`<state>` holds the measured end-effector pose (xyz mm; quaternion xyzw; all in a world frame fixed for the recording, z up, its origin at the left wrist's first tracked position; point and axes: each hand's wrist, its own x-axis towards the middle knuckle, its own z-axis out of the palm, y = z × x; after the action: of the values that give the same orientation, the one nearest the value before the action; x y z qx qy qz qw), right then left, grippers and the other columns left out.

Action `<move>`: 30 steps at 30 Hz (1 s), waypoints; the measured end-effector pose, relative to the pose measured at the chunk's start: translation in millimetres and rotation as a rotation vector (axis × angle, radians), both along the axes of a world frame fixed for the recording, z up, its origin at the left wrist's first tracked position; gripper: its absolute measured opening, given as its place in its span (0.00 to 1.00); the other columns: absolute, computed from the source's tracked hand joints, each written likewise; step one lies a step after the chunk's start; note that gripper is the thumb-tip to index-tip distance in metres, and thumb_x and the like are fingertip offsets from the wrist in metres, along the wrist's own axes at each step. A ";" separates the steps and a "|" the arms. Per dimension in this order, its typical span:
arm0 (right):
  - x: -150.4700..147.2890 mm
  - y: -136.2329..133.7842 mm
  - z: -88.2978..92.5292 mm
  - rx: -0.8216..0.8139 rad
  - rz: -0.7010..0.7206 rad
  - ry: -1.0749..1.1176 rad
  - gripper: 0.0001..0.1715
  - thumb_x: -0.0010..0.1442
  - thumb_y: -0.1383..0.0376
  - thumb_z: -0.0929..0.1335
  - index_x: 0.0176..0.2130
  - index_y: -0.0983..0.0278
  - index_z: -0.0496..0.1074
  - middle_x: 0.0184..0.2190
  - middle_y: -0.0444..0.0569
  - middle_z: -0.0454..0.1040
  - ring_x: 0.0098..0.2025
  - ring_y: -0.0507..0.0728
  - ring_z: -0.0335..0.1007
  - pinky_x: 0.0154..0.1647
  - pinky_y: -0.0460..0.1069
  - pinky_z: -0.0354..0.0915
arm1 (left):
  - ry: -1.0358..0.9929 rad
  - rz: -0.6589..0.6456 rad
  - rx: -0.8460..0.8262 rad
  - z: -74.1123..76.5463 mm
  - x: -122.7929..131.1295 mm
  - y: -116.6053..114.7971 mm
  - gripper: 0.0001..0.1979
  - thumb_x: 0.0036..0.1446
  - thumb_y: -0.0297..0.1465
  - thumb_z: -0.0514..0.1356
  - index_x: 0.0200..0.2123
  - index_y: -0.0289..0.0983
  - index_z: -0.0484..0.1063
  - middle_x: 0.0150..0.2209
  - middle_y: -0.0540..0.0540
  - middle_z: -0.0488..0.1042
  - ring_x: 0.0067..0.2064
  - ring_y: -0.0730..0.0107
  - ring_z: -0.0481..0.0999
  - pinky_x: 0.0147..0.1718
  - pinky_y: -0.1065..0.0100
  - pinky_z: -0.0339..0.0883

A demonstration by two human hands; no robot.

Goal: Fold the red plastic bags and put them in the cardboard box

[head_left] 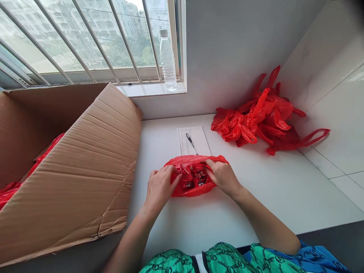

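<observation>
A red plastic bag (189, 194) lies on the white table in front of me, its mouth spread wide. Inside it are several small red wrapped packets (199, 175) with dark and light print. My left hand (161, 184) is closed at the bag's left side, thumb and fingers bent over the rim close to the packets. On the opposite side, my right hand (223, 175) grips the rim, its fingertips reaching just inside. The bag's underside is hidden.
A big open cardboard box (85, 167) stands at left with red plastic inside. Crumpled red bags (256, 117) are heaped at the back right. Behind my bag lie a printed sheet (202, 141) and a pen (190, 140). A water bottle (167, 62) stands on the windowsill.
</observation>
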<state>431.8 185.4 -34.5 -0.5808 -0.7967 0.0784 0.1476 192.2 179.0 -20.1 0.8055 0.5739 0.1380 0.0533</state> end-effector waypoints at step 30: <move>-25.9 -1.8 -5.8 -0.541 0.123 1.210 0.20 0.58 0.49 0.71 0.43 0.61 0.75 0.33 0.45 0.77 0.34 0.54 0.72 0.38 0.50 0.68 | -0.466 -0.077 0.065 -8.2 9.8 -1.0 0.12 0.66 0.38 0.54 0.32 0.40 0.69 0.31 0.52 0.75 0.38 0.67 0.71 0.52 0.59 0.54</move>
<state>406.0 183.6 -40.3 -0.4045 -0.5571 0.5961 0.4132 202.1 178.0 -28.3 0.7745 0.5101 0.3363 0.1638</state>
